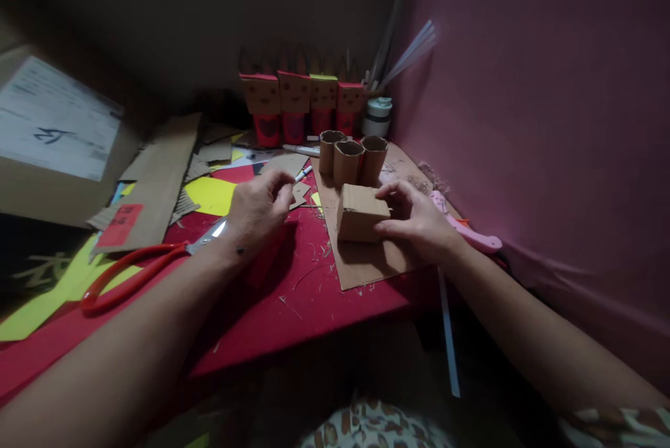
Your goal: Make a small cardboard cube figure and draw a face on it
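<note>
My right hand [411,218] grips a small cardboard box [359,225] at its right end, thumb in front and fingers on top. The box rests on a flat cardboard sheet [361,272]. Just behind it stand three short cardboard tubes [348,165] with open tops. To the left, my left hand [263,207] is closed over the red tabletop, fingers curled in. A white pen with a dark band [303,174] shows right beside its fingertips; I cannot tell whether the fingers hold it. Near my left wrist lie red-handled scissors [149,259].
Several cardboard animal figures [293,92] on red bases stand at the back, beside a pale lidded jar [377,116]. A pink glue gun [479,239] lies right, with a clear stick [449,336] hanging over the edge. Cardboard scraps [157,183] and a large box [47,141] occupy the left.
</note>
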### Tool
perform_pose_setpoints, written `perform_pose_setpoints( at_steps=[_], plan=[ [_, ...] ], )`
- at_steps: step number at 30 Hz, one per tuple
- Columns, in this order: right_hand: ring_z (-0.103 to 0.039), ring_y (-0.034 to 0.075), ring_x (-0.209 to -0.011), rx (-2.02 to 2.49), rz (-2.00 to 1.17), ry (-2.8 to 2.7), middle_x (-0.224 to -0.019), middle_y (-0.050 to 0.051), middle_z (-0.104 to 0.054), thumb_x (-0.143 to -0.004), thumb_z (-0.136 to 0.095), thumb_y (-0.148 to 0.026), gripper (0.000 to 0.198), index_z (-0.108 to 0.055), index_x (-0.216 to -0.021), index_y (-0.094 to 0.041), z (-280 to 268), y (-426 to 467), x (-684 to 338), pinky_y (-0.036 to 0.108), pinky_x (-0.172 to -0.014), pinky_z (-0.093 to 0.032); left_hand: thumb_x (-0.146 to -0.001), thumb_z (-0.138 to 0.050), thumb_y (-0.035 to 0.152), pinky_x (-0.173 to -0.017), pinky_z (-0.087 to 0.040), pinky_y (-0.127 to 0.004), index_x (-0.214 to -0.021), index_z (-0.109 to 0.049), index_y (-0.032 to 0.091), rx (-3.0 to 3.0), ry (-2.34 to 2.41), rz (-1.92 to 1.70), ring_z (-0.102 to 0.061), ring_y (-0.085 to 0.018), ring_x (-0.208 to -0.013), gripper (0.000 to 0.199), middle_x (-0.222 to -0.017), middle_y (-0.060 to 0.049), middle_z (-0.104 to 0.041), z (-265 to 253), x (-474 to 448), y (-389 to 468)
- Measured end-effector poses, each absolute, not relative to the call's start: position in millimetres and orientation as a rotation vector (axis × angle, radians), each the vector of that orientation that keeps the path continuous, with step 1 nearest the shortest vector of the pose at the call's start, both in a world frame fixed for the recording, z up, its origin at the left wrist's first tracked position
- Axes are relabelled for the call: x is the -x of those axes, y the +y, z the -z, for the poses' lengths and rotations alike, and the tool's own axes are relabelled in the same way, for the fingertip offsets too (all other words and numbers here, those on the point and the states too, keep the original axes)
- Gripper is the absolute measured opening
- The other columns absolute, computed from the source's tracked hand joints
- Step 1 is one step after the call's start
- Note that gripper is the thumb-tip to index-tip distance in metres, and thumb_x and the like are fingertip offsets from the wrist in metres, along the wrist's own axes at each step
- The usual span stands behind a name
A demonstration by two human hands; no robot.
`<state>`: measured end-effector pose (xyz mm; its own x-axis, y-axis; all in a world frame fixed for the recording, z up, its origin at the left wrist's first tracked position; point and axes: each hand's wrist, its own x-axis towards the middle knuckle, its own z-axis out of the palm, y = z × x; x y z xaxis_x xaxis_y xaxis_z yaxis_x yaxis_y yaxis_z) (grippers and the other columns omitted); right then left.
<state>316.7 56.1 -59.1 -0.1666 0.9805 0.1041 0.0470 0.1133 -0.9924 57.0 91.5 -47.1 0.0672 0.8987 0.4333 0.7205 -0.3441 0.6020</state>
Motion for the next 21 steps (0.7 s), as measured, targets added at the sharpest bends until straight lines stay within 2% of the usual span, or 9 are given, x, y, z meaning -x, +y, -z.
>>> perform_pose_setpoints(
  at_steps=[4, 9, 12, 14, 15, 17, 19, 21],
  plan=[
    [-0.060, 0.025, -0.111, 1.030, -1.212, -1.446, -0.113, 0.005, -0.060, -0.060, -0.081, -0.015, 0.058, -0.052, -0.109, -0.025, 64.2, 48.8, -313.8, 0.042, -0.098, -0.049, -0.082, -0.055, 0.025, -0.062, -0.046, -0.030, -0.087, -0.070, 0.023, -2.179, 1.628, -1.132, -0.063, -0.017, -0.060, 0.016, -0.068, -0.002, -0.071, 50.6, -58.7, 92.6],
    [-0.062, 0.026, -0.109, 1.018, -1.185, -1.476, -0.109, 0.005, -0.059, -0.059, -0.082, -0.017, 0.063, -0.052, -0.114, -0.026, 59.4, 50.9, -309.7, 0.045, -0.099, -0.053, -0.085, -0.053, 0.027, -0.063, -0.048, -0.030, -0.091, -0.071, 0.022, -2.229, 1.585, -1.114, -0.064, -0.018, -0.062, 0.019, -0.071, -0.003, -0.073, 52.4, -57.5, 92.4],
    [-0.062, 0.026, -0.108, 1.063, -1.129, -1.396, -0.110, 0.006, -0.060, -0.058, -0.084, -0.020, 0.065, -0.053, -0.114, -0.025, 50.6, 50.3, -317.4, 0.043, -0.095, -0.056, -0.087, -0.056, 0.031, -0.073, -0.053, -0.031, -0.097, -0.073, 0.022, -2.285, 1.482, -1.062, -0.069, -0.018, -0.074, 0.022, -0.087, -0.005, -0.078, 50.8, -59.2, 87.6],
    [-0.062, 0.027, -0.112, 1.058, -1.103, -1.272, -0.115, 0.006, -0.061, -0.059, -0.085, -0.025, 0.063, -0.055, -0.115, -0.026, 45.0, 48.0, -325.3, 0.042, -0.092, -0.057, -0.090, -0.056, 0.036, -0.090, -0.054, -0.034, -0.113, -0.072, 0.022, -2.413, 1.276, -0.912, -0.071, -0.022, -0.097, 0.031, -0.111, -0.008, -0.078, 49.9, -64.4, 81.9],
    [-0.061, 0.028, -0.114, 1.048, -1.082, -1.209, -0.116, 0.006, -0.061, -0.060, -0.085, -0.027, 0.062, -0.056, -0.115, -0.026, 43.4, 46.2, -329.2, 0.041, -0.091, -0.058, -0.093, -0.054, 0.038, -0.099, -0.051, -0.037, -0.124, -0.068, 0.021, -2.489, 1.147, -0.794, -0.068, -0.024, -0.112, 0.038, -0.125, -0.010, -0.074, 50.1, -68.7, 78.8],
    [-0.061, 0.029, -0.115, 1.033, -1.056, -1.120, -0.115, 0.006, -0.062, -0.061, -0.086, -0.030, 0.060, -0.057, -0.114, -0.026, 43.1, 41.9, -335.5, 0.039, -0.087, -0.060, -0.098, -0.046, 0.042, -0.115, -0.040, -0.044, -0.143, -0.053, 0.017, -2.608, 0.941, -0.512, -0.051, -0.028, -0.139, 0.052, -0.151, -0.015, -0.056, 52.4, -80.3, 72.4],
    [-0.062, 0.029, -0.113, 1.026, -1.066, -1.102, -0.116, 0.007, -0.062, -0.061, -0.086, -0.031, 0.060, -0.058, -0.114, -0.026, 45.9, 36.8, -338.8, 0.037, -0.079, -0.061, -0.100, -0.042, 0.046, -0.120, -0.032, -0.049, -0.152, -0.041, 0.012, -2.648, 0.893, -0.296, -0.035, -0.032, -0.150, 0.062, -0.162, -0.019, -0.040, 56.5, -93.9, 65.5],
    [-0.062, 0.028, -0.110, 1.031, -1.103, -1.102, -0.119, 0.007, -0.061, -0.062, -0.087, -0.033, 0.061, -0.058, -0.115, -0.026, 49.4, 31.5, -339.6, 0.033, -0.069, -0.061, -0.099, -0.044, 0.052, -0.122, -0.028, -0.049, -0.155, -0.035, 0.010, -2.662, 0.869, -0.177, -0.026, -0.033, -0.154, 0.070, -0.165, -0.021, -0.033, 60.2, -105.8, 55.7]
  ],
)
